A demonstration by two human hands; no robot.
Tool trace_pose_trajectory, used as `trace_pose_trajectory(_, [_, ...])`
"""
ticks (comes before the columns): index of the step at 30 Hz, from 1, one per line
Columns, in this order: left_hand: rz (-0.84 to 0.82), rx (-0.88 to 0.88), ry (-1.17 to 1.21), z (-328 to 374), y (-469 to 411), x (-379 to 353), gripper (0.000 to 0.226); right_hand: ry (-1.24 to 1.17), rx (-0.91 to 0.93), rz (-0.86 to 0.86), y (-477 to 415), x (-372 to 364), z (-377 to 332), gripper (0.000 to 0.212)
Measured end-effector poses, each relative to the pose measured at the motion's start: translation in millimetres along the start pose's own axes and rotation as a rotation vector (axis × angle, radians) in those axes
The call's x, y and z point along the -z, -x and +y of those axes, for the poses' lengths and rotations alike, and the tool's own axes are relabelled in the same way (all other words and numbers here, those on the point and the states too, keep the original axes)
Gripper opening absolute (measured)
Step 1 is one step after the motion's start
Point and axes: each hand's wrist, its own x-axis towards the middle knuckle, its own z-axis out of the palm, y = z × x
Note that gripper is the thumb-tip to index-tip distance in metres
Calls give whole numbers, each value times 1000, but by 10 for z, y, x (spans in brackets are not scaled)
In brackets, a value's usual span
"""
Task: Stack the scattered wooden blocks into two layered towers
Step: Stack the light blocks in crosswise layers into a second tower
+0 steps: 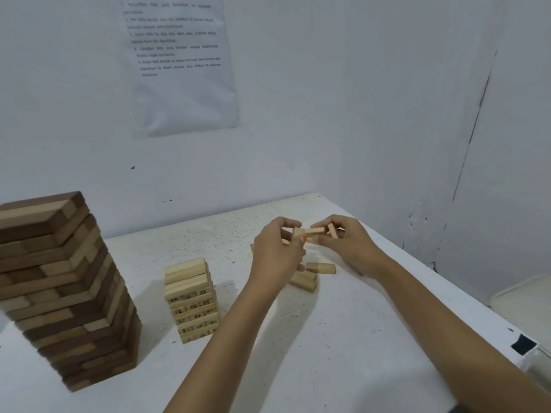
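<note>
Head view: left hand (277,251) and right hand (348,245) are both raised over the white tabletop (343,338), close together, fingertips nearly meeting.
- Left hand pinches a pale wooden block (298,234), held roughly on end.
- Right hand grips a second pale block (332,230), tilted.
- A third pale block (316,231) lies about level between the two hands. Can't tell which hand carries it.

Just below the hands, two loose pale blocks (320,268) lie flat on the tabletop, next to each other. The left hand partly hides the area behind it.

Left of the left hand stands a small tower (190,299) of pale numbered blocks, upright, layers slightly offset. Farther left is a tall tower (65,287) of mixed dark and light blocks. A printed sheet (182,64) hangs on the wall, above and left of the hands; the text is unreadable.
</note>
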Motion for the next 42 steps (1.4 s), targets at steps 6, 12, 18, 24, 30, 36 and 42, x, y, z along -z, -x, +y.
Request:
trace_pose_trajectory(6, [58,-12,56,-92,545,276,18,-216,-22,-47,432,-153,-309,10])
trace_pose_trajectory(12, [175,-29,50,-326,1024,525,19,-339,-82,-18,909,-507,-457,20])
trace_pose_trajectory(18, [344,5,22,-574,1328,787,16,-233,-71,-83,1264,-941,-450,12])
trace_pose_trajectory(24, [352,143,97,-786,1472,969,17,-100,-20,-145,1463,-1209,-388,14])
trace_pose_trajectory(30, [303,159,99,-846,1549,938,22,-3,42,-191,1560,-1286,-363,14])
trace_pose_trajectory(36, [328,83,-88,-832,1562,923,23,113,116,-156,1585,-1288,-375,23])
trace_pose_trajectory(42, [329,65,-168,-798,1585,906,22,178,132,-127,1626,-1289,-385,30])
